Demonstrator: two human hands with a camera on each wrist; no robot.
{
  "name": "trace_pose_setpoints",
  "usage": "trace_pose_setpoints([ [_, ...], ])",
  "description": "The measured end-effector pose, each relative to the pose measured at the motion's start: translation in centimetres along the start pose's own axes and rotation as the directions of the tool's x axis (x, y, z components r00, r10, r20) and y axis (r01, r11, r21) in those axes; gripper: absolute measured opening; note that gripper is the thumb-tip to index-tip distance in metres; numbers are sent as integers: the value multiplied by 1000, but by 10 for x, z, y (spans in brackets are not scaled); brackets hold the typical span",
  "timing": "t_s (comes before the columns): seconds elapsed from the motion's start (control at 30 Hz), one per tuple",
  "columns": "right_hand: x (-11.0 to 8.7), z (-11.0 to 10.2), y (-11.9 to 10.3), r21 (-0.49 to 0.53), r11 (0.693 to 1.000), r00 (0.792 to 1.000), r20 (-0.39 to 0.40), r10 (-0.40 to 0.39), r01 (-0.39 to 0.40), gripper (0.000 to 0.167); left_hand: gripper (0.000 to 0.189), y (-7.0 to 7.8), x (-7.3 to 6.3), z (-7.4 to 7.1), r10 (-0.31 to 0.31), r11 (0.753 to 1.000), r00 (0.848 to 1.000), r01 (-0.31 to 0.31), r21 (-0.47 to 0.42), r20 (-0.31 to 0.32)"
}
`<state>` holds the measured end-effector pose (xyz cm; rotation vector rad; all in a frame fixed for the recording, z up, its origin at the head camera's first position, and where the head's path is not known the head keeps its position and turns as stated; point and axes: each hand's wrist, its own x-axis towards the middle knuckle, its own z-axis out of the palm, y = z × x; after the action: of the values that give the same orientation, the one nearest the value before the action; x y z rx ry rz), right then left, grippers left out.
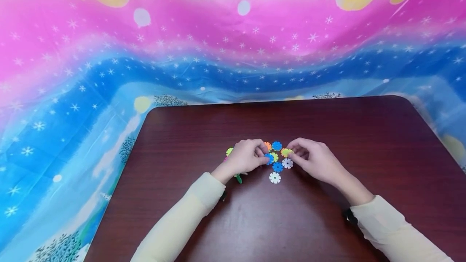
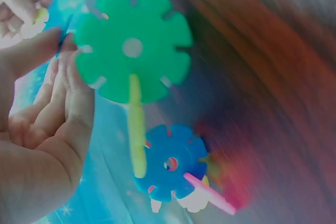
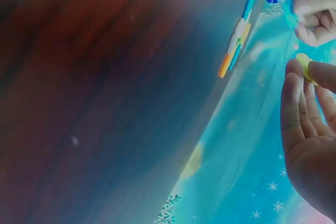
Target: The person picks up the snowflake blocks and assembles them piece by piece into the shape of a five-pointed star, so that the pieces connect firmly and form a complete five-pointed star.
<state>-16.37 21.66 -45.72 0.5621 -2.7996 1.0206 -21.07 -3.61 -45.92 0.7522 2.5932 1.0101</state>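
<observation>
Between thumb and fingertips, my left hand (image 1: 248, 156) pinches a blue notched disc (image 1: 269, 158). Facing it, my right hand (image 1: 316, 157) pinches a yellow notched disc (image 1: 287, 152) by its edge. The right wrist view shows that same yellow disc (image 3: 303, 65) at the fingertips, with the other hand's blue disc (image 3: 290, 14) above it. Below and between the hands lie an orange disc (image 1: 267, 146), blue discs (image 1: 277, 146), a lavender disc (image 1: 287, 163) and a white disc (image 1: 274, 178) on the table.
Beside the left hand, partly hidden by it, is a joined cluster with a green disc (image 2: 131, 45), a yellow disc (image 2: 136, 129), a blue disc (image 2: 173, 161) and a pink disc (image 2: 210, 193). The dark brown table (image 1: 309, 221) ends before a snowflake-patterned cloth (image 1: 233, 43).
</observation>
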Motion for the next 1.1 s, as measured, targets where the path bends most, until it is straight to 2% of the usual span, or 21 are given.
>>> trace_pose_setpoints([
  [0.1, -2, 2, -1, 21, 999, 999, -37, -27, 28, 27, 21, 1, -4, -3, 3, 993, 999, -8, -120, -44],
  [0.23, -4, 3, -3, 60, 994, 993, -83, -83, 88, 28, 24, 3, -7, -6, 42, 975, 996, -58, -216, -80],
  [0.37, -6, 6, -6, 92, 985, 983, -122, -136, 147, 30, 25, 5, -8, -8, 68, 949, 994, -90, -301, -84],
  [0.5, -6, 7, -7, 94, 978, 973, -156, -172, 188, 30, 25, 7, -8, -8, 64, 929, 996, -83, -360, -66],
  [0.8, -7, 8, -9, 64, 982, 970, -182, -163, 177, 29, 27, 10, -10, -10, 38, 899, 998, -56, -435, -51],
  [1.1, -8, 10, -9, 63, 983, 968, -199, -155, 171, 28, 30, 10, -9, -9, 48, 898, 997, -73, -434, -67],
])
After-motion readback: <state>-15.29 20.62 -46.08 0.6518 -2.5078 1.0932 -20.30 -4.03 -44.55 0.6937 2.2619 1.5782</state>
